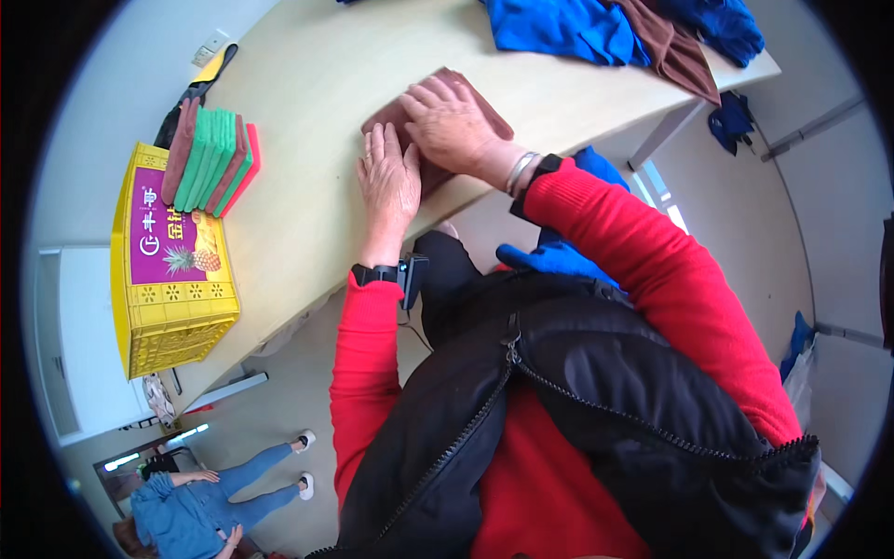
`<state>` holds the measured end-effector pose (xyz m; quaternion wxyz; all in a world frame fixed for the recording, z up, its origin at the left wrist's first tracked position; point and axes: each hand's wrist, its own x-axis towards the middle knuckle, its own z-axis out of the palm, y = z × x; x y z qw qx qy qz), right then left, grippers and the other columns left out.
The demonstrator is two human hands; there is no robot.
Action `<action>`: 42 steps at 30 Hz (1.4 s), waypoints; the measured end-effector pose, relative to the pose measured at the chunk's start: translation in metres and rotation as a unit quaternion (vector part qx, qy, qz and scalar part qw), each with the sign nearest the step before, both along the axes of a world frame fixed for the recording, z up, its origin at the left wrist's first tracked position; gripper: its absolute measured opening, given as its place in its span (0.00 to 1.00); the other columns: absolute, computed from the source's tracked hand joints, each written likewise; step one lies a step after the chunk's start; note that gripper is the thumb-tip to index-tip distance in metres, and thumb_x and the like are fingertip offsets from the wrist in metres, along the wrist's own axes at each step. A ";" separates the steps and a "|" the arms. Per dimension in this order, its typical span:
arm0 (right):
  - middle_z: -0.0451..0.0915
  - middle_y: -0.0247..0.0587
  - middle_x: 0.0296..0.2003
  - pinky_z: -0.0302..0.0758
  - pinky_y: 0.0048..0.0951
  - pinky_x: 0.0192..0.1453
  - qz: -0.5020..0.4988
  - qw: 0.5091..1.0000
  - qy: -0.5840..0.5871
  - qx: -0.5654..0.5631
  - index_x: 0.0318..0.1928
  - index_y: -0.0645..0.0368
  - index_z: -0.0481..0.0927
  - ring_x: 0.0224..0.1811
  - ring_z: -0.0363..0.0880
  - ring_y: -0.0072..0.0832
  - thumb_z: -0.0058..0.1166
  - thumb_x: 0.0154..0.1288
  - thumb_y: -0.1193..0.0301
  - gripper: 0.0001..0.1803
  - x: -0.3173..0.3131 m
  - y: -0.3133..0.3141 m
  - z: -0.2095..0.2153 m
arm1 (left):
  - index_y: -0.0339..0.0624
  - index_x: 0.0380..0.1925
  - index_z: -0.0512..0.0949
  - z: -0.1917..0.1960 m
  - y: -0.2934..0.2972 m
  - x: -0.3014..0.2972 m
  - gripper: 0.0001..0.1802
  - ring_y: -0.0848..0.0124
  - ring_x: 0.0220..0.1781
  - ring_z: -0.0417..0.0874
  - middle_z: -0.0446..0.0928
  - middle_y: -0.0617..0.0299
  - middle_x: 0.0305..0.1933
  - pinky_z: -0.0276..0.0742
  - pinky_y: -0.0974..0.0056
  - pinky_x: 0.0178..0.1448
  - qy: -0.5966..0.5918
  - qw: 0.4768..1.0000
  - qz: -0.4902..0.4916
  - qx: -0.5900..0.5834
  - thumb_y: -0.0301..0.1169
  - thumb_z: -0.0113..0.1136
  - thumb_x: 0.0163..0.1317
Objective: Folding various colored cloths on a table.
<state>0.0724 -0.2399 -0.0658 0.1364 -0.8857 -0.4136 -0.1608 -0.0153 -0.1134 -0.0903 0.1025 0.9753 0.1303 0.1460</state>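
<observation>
A folded brown cloth (486, 110) lies on the pale table near its front edge. Both my hands rest flat on it. My left hand (387, 179) lies on the cloth's left part, its fingers stretched out and pointing away from me. Over the middle is my right hand (453, 127), fingers extended and pressed down, its thumb side close to the left fingertips. Neither hand grips anything, and the hands cover much of the cloth.
At left, a stack of folded green, brown and red cloths (212, 160) adjoins a yellow plastic crate (177, 321). Loose blue fabric (563, 33) and brown fabric (672, 51) lie at the far right of the table (298, 196). A seated person (200, 503) is at lower left.
</observation>
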 end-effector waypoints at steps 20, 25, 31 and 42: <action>0.65 0.40 0.72 0.58 0.50 0.75 0.137 0.982 -0.128 0.019 0.50 0.55 0.82 0.77 0.58 0.40 0.49 0.69 0.65 0.15 0.053 -0.063 -0.026 | 0.35 0.65 0.70 0.017 -0.017 -0.014 0.29 0.48 0.77 0.61 0.63 0.44 0.74 0.52 0.36 0.75 -0.043 0.999 -0.001 0.005 0.40 0.49 0.68; 0.61 0.44 0.74 0.49 0.50 0.79 0.002 0.998 -0.054 -0.041 0.75 0.52 0.60 0.78 0.54 0.45 0.42 0.76 0.59 0.30 0.037 -0.045 0.004 | 0.34 0.63 0.72 0.025 -0.020 -0.006 0.29 0.48 0.78 0.58 0.64 0.45 0.74 0.48 0.37 0.77 -0.125 0.991 0.044 -0.023 0.42 0.51 0.68; 0.59 0.40 0.76 0.47 0.46 0.81 0.094 0.995 0.030 -0.031 0.75 0.50 0.61 0.80 0.49 0.41 0.39 0.77 0.57 0.30 0.050 -0.001 -0.021 | 0.32 0.66 0.68 -0.001 -0.007 0.020 0.31 0.52 0.77 0.59 0.65 0.47 0.72 0.50 0.41 0.78 -0.160 0.986 0.023 0.042 0.42 0.51 0.68; 0.58 0.40 0.76 0.50 0.43 0.80 0.050 0.993 0.052 -0.098 0.77 0.49 0.58 0.81 0.48 0.41 0.37 0.78 0.54 0.32 0.057 -0.007 -0.016 | 0.37 0.65 0.69 0.005 -0.003 0.026 0.30 0.49 0.76 0.59 0.66 0.47 0.70 0.54 0.36 0.75 -0.105 0.994 0.035 -0.025 0.43 0.51 0.69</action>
